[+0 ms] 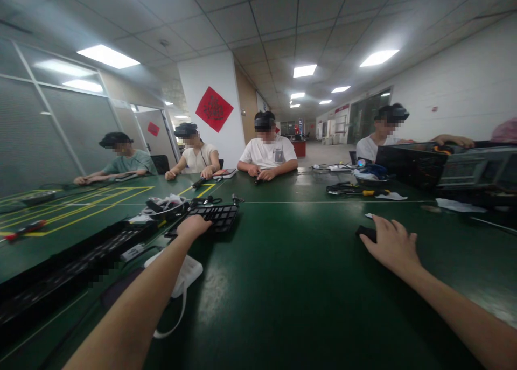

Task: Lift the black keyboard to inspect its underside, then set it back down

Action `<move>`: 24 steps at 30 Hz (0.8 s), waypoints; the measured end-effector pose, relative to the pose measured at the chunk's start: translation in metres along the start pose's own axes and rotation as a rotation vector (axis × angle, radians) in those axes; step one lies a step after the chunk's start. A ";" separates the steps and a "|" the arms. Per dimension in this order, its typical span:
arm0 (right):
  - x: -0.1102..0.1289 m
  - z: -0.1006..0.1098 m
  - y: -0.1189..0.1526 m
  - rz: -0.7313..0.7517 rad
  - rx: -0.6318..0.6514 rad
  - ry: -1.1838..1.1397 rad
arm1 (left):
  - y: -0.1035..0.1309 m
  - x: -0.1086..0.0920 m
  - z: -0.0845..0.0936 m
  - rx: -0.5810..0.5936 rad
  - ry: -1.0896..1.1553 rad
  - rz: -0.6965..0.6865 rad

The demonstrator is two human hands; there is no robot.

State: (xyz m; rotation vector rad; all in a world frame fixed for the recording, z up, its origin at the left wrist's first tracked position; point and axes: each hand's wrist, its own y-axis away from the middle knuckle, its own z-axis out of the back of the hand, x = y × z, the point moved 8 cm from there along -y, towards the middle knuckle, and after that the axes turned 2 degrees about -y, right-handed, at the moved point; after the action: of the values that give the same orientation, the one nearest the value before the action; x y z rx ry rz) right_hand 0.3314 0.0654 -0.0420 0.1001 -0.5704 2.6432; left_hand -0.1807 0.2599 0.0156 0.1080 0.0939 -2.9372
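Stretched out over the green table (283,284), my left hand (194,227) has its fingers closed at the near side of a black compartmented tray (222,218); its fingertips are partly hidden. Farther right, my right hand (393,243) is low over the tabletop, with a small black object (365,232) held between the thumb and index finger. The other fingers of that hand are loosely spread. A small pale piece (368,215) shows just beyond the index finger.
A long black case (68,267) and white adapter (188,276) with a cable lie left. Bundled cables (167,206) sit behind them. At the right are a yellow-handled tool (369,193) and an open computer case (420,165). Several people sit around the table.
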 end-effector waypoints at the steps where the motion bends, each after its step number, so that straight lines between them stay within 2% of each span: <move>1: -0.001 -0.001 -0.001 -0.002 0.002 0.000 | -0.002 0.000 -0.003 0.016 -0.007 -0.004; 7: -0.008 -0.012 -0.004 -0.056 0.131 -0.043 | 0.002 -0.004 -0.007 0.021 -0.005 -0.011; 9: -0.009 -0.013 -0.005 -0.062 0.168 -0.120 | 0.011 -0.015 -0.005 -0.001 0.024 -0.039; 11: -0.004 -0.011 -0.004 -0.053 0.188 -0.213 | 0.025 -0.034 -0.003 -0.023 0.077 -0.094; 14: 0.018 -0.009 0.004 -0.027 0.254 -0.353 | 0.060 -0.078 -0.002 -0.055 0.203 -0.224; 18: 0.075 0.000 0.033 0.127 0.372 -0.590 | 0.132 -0.143 -0.010 -0.063 0.403 -0.476; 19: 0.089 0.003 0.043 0.170 0.410 -0.744 | 0.151 -0.155 -0.014 -0.065 0.447 -0.532; 22: 0.120 0.012 0.071 0.281 0.543 -1.163 | 0.196 -0.178 -0.026 -0.029 0.698 -0.711; 24: 0.127 0.014 0.081 0.313 0.577 -1.288 | 0.213 -0.182 -0.034 0.007 0.805 -0.790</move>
State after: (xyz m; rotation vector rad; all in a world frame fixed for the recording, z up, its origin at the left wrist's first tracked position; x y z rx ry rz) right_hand 0.1814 0.0434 -0.0401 2.0788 -0.1185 2.6275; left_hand 0.0426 0.0900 -0.0160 1.5658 0.2960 -3.3942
